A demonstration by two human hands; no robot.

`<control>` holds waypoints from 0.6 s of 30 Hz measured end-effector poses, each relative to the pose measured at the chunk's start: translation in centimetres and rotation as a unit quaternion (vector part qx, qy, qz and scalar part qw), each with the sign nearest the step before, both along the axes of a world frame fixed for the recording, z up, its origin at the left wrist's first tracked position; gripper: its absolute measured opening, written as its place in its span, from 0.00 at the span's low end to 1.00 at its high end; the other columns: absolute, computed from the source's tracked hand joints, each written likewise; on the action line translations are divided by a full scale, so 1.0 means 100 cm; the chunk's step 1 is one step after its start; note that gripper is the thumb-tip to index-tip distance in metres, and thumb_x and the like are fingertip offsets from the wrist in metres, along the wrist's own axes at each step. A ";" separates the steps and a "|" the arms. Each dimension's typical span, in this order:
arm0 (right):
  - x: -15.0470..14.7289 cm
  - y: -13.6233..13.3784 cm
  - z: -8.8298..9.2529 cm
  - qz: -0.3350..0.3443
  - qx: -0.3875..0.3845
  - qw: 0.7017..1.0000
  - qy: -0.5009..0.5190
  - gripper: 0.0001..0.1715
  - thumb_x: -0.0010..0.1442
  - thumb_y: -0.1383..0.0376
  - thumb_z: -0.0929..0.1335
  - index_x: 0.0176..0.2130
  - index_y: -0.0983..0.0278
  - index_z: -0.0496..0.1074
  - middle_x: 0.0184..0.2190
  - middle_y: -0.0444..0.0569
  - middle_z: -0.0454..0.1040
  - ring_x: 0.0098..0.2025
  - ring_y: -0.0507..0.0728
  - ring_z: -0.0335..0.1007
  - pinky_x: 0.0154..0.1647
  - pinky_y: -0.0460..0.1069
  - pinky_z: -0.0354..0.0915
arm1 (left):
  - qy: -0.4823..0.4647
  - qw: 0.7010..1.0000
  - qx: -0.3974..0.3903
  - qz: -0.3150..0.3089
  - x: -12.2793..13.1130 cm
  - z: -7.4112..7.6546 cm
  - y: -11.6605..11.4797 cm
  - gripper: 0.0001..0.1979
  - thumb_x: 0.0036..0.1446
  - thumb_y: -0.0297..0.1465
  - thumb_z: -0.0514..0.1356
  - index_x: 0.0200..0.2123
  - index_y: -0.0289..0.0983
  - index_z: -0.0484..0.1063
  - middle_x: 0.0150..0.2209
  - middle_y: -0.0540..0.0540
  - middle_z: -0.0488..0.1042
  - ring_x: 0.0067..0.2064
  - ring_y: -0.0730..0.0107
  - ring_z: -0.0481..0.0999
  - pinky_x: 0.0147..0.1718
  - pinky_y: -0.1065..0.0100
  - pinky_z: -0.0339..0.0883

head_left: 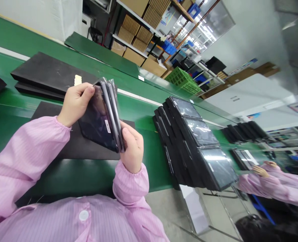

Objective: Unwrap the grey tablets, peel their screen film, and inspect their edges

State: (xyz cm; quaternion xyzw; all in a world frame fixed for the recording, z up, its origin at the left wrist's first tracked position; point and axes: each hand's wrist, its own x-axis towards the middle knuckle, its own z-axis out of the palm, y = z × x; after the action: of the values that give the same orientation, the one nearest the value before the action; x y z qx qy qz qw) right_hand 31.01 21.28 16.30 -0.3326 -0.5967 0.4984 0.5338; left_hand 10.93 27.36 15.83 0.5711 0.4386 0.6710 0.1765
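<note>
Both my hands hold a small stack of dark flat panels in clear plastic wrap [102,117], tilted on edge above a black foam mat [83,148]. My left hand [75,102] grips the stack's upper left edge, thumb on the top corner. My right hand [132,148] is closed around the lower right edge. Both sleeves are pink.
A green workbench [139,101] runs across the view. Black trays of glossy screens [199,144] are stacked to the right. Black foam sheets [45,75] lie at the back left. Another person's hand and pink sleeve [265,173] work at far right. Shelves of cartons [139,30] stand behind.
</note>
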 end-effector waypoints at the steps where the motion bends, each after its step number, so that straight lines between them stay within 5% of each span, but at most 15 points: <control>1: 0.001 0.003 0.000 -0.014 -0.008 1.000 -0.010 0.18 0.66 0.57 0.67 0.47 0.60 0.82 0.44 0.48 0.83 0.50 0.62 0.80 0.57 0.58 0.73 | -0.015 1.000 -0.005 -0.010 0.000 0.000 0.004 0.31 0.57 0.61 0.56 0.21 0.38 0.67 0.21 0.51 0.63 0.25 0.72 0.58 0.25 0.65 0.48; 6: 0.004 0.014 -0.004 -0.081 -0.019 0.996 -0.039 0.19 0.65 0.56 0.66 0.44 0.63 0.82 0.42 0.49 0.83 0.46 0.61 0.80 0.54 0.57 0.74 | -0.114 0.991 -0.039 -0.056 0.006 -0.002 0.021 0.28 0.48 0.59 0.66 0.28 0.39 0.71 0.22 0.52 0.69 0.25 0.72 0.60 0.24 0.66 0.47; 12: 0.006 0.011 0.001 -0.083 0.000 0.995 -0.050 0.19 0.63 0.56 0.67 0.47 0.64 0.80 0.42 0.49 0.83 0.46 0.61 0.80 0.54 0.58 0.74 | -0.097 0.993 -0.051 -0.050 0.016 -0.004 0.029 0.27 0.50 0.59 0.65 0.27 0.40 0.71 0.22 0.53 0.71 0.26 0.71 0.65 0.27 0.67 0.57; 15: 0.002 -0.004 0.007 -0.110 0.076 0.978 -0.162 0.22 0.59 0.62 0.72 0.53 0.64 0.76 0.43 0.48 0.82 0.43 0.59 0.80 0.48 0.53 0.77 | -0.064 0.997 -0.049 0.013 0.013 -0.014 0.010 0.27 0.53 0.58 0.63 0.37 0.39 0.76 0.39 0.47 0.79 0.43 0.63 0.76 0.44 0.64 0.66; 18: 0.003 -0.023 0.005 -0.146 0.147 0.953 -0.220 0.26 0.59 0.68 0.71 0.57 0.60 0.73 0.41 0.46 0.83 0.36 0.57 0.81 0.40 0.49 0.79 | -0.103 0.982 -0.113 0.113 -0.005 -0.032 -0.034 0.32 0.58 0.61 0.54 0.50 0.43 0.76 0.59 0.43 0.73 0.64 0.56 0.66 0.60 0.57 0.60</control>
State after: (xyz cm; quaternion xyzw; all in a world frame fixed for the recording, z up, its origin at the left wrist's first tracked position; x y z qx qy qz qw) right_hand 31.33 18.95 16.77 -0.4354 -0.7110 0.2363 0.4990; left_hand 10.42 23.98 12.59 0.4222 0.5527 0.6880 0.2072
